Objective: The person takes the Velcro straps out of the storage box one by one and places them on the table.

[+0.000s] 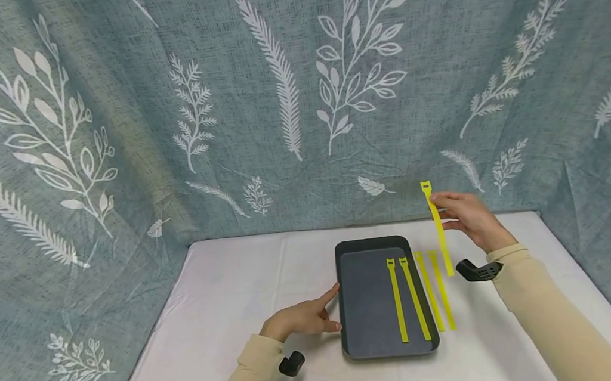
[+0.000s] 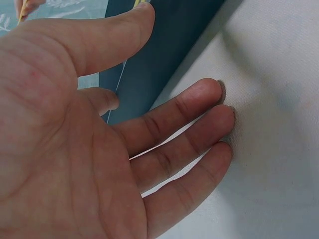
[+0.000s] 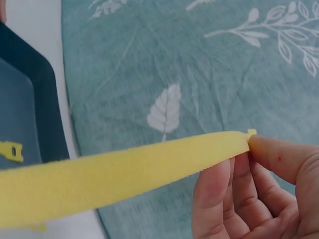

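Observation:
My right hand (image 1: 469,216) pinches a yellow hook-and-loop cable tie (image 1: 440,231) between thumb and fingertips, just below its slotted head. The strap hangs down above the table, and in the right wrist view its long flat band (image 3: 114,181) runs off to the left. A dark grey rectangular tray (image 1: 365,305) stands on the table, with two more yellow ties (image 1: 397,303) lying lengthwise in its right half. Another two ties (image 1: 443,293) lie just outside its right wall. At the tray's left side, my left hand (image 1: 307,317) has its index finger and thumb on the rim, other fingers loosely extended.
A white cloth (image 1: 258,278) covers the table. Behind it and at both sides hangs a grey-green curtain (image 1: 145,137) with white leaf prints. Each wrist wears a small black camera mount (image 1: 292,364).

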